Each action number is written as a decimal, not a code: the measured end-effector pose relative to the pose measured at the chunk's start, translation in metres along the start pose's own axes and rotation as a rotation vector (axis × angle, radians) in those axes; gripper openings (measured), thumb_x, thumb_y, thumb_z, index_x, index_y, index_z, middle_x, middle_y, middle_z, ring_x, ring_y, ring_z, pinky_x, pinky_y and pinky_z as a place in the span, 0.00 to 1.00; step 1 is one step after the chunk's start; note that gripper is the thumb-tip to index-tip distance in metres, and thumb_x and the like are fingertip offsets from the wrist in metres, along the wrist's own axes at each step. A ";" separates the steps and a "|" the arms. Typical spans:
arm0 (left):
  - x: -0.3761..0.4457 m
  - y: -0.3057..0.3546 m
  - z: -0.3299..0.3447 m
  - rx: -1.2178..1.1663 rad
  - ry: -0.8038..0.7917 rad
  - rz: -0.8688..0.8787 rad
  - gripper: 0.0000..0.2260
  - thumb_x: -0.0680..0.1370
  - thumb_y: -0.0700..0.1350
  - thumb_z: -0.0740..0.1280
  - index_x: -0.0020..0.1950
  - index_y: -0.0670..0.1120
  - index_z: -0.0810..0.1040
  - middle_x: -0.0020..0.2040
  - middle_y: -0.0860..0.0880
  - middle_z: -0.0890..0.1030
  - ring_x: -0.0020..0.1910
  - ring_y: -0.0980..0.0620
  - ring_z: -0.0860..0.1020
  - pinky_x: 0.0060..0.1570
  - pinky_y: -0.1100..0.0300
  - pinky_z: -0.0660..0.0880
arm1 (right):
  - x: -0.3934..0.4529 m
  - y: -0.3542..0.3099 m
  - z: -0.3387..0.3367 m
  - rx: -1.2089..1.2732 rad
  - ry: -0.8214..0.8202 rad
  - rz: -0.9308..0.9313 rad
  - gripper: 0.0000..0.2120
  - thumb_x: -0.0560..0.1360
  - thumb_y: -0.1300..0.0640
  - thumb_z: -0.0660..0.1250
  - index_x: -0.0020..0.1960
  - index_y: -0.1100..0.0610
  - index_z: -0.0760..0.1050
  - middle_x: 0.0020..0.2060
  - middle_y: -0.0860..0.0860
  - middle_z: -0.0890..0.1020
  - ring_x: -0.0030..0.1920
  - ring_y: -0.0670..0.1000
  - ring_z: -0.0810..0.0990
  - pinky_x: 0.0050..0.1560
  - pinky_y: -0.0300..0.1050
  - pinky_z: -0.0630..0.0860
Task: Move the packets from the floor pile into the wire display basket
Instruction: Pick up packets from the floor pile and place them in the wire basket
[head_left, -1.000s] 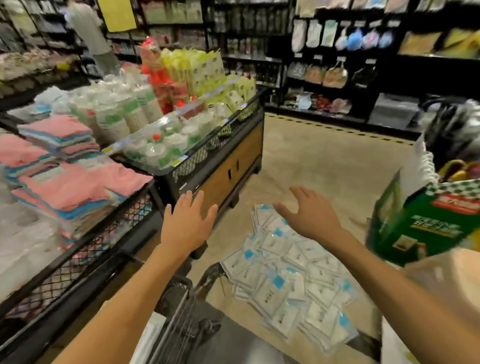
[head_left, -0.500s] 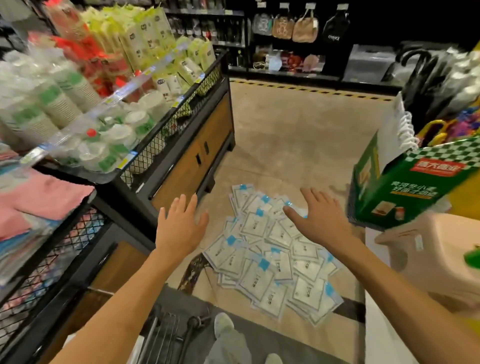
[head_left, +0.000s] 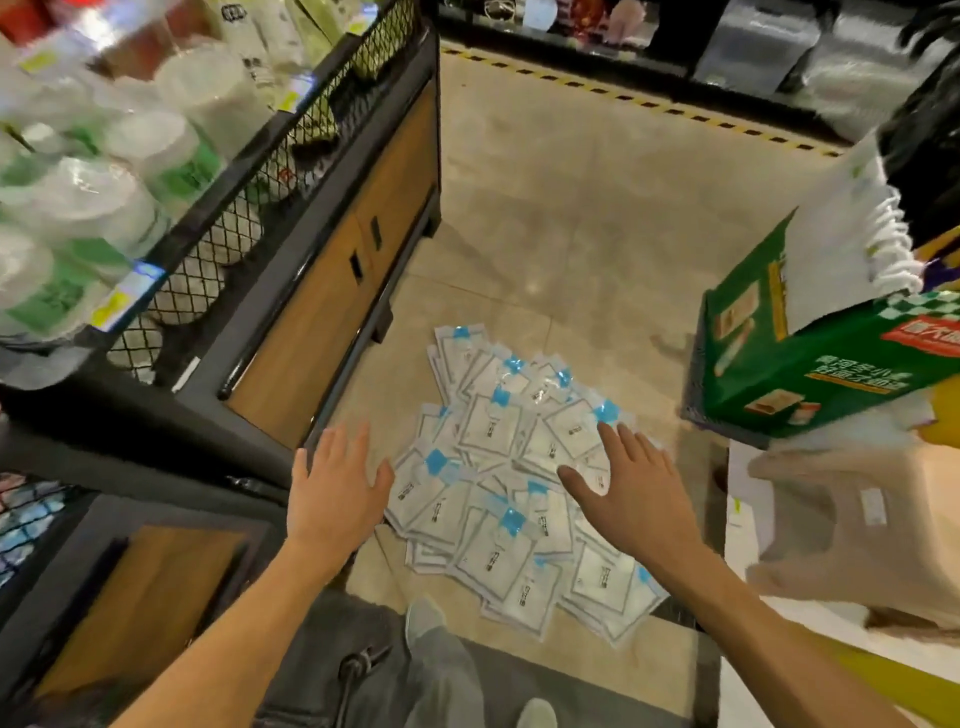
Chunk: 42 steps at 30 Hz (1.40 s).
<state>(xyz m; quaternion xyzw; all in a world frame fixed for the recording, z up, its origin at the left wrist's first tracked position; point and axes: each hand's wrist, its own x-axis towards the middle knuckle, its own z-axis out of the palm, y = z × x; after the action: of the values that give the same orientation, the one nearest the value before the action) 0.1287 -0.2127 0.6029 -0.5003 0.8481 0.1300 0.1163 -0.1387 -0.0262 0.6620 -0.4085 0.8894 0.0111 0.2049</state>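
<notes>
A loose pile of white packets (head_left: 493, 431) with blue corners lies on the tan floor in the middle of the head view. My left hand (head_left: 335, 486) hovers at the pile's left edge, fingers straight and spread, holding nothing. My right hand (head_left: 631, 493) hangs over the pile's right half, palm down and fingers spread, also holding nothing. The black wire display basket (head_left: 244, 208) runs along the left on a wooden-fronted stand, filled with white and green goods.
A green carton (head_left: 810, 374) sits on a pale plastic stool (head_left: 852, 525) at the right. A second wire bin (head_left: 31, 519) is at the lower left. My grey trousers and shoes (head_left: 423, 621) show at the bottom. Dark shelving lines the far side beyond a striped floor line.
My view has tipped down toward the floor. Both hands have dropped lower and closer to the packet pile, staying open and spread.
</notes>
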 end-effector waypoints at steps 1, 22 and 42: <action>0.014 -0.005 0.019 -0.007 -0.012 -0.008 0.30 0.84 0.59 0.51 0.84 0.49 0.53 0.82 0.46 0.59 0.82 0.46 0.55 0.79 0.41 0.54 | 0.015 -0.006 0.016 0.005 -0.009 0.001 0.42 0.79 0.28 0.50 0.84 0.50 0.48 0.84 0.52 0.53 0.83 0.54 0.50 0.82 0.55 0.48; 0.252 -0.097 0.566 -0.081 -0.263 -0.231 0.32 0.85 0.62 0.50 0.84 0.49 0.45 0.84 0.43 0.48 0.82 0.44 0.50 0.80 0.45 0.51 | 0.286 -0.004 0.593 0.002 -0.194 -0.015 0.52 0.75 0.23 0.54 0.84 0.54 0.40 0.84 0.57 0.47 0.83 0.58 0.46 0.82 0.58 0.46; 0.340 -0.137 0.618 -0.553 -0.419 -0.349 0.32 0.63 0.48 0.85 0.63 0.48 0.76 0.53 0.51 0.80 0.51 0.48 0.78 0.43 0.56 0.74 | 0.336 -0.001 0.705 0.740 0.179 0.115 0.21 0.69 0.50 0.72 0.56 0.60 0.75 0.64 0.60 0.76 0.66 0.62 0.72 0.70 0.61 0.67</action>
<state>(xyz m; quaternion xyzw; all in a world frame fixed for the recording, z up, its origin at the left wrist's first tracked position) 0.1300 -0.3465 -0.1033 -0.6120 0.6410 0.4317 0.1682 -0.0830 -0.1375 -0.1093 -0.2559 0.8690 -0.3349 0.2593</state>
